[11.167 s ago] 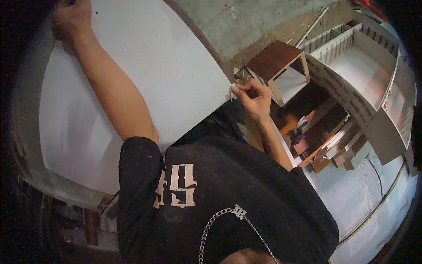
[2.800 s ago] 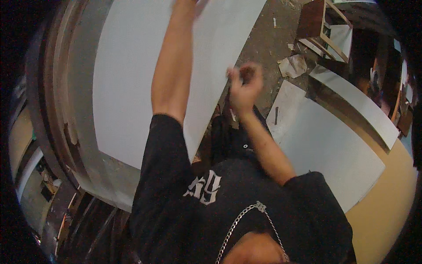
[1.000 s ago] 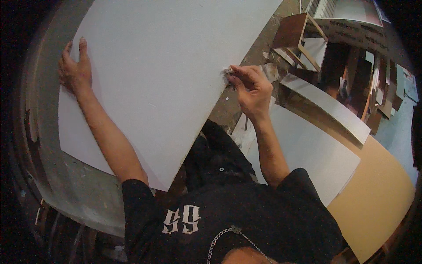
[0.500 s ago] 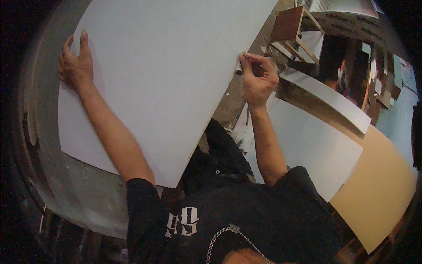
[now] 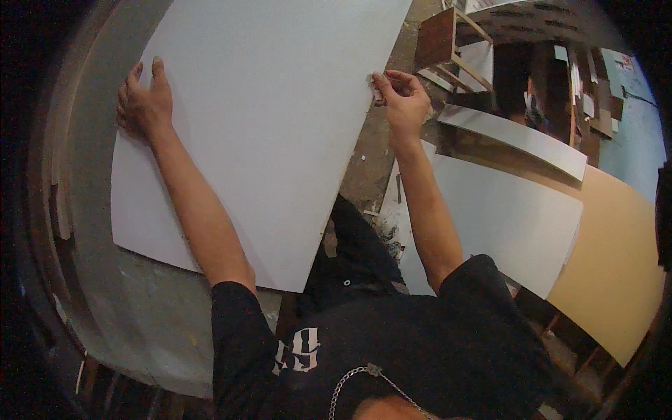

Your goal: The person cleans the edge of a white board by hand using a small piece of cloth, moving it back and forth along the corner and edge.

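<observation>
A large white board (image 5: 259, 154) lies in front of me, slanting away toward the far side. My left hand (image 5: 145, 103) grips its left edge, thumb on top and the other fingers curled over the side. At the right edge, the fingers of my right hand (image 5: 402, 105) are pinched together around a small, pale folded piece (image 5: 378, 91). That piece sits against the board's edge; whether it is paper or cloth cannot be made out. The undersides of the left fingers are hidden.
Under the board is a grey-green work surface (image 5: 161, 308). To my right lie another white panel (image 5: 504, 217), a narrow white strip (image 5: 518, 140) and a tan sheet (image 5: 605, 259). A brown wooden frame box (image 5: 437, 45) stands at the far right, near stacked offcuts (image 5: 602, 105).
The view has turned slightly, so the board and surroundings appear shifted. Both hands stay at about the same places on the board's edges, the right one still pinching the pale piece.
</observation>
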A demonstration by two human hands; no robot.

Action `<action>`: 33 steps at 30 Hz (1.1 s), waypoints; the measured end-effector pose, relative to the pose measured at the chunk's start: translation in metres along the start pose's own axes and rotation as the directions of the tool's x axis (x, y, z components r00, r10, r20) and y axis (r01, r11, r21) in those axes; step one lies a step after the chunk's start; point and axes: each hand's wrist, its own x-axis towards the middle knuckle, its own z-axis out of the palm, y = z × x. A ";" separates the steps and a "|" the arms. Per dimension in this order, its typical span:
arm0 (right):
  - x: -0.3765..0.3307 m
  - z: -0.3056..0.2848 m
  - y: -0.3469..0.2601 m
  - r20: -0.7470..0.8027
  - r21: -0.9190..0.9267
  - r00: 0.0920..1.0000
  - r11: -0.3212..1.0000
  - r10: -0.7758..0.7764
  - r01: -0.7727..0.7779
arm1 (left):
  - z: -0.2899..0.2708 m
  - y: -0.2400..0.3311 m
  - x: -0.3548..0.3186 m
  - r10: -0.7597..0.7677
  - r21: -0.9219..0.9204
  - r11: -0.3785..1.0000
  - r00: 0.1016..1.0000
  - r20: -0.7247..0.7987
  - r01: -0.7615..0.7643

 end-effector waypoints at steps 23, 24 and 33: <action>-0.069 0.001 -0.003 -0.072 -0.192 0.992 0.974 0.105 -0.117 | -0.009 0.005 0.000 -0.052 0.011 0.999 0.999 0.004 0.052; -0.054 0.004 -0.010 -0.096 -0.180 0.989 0.975 0.116 -0.132 | -0.008 0.007 -0.003 -0.050 -0.002 0.999 0.999 -0.001 0.050; -0.047 0.010 -0.015 -0.071 -0.207 0.990 0.969 0.120 -0.133 | -0.002 -0.006 0.004 0.000 -0.054 0.999 1.000 -0.014 0.000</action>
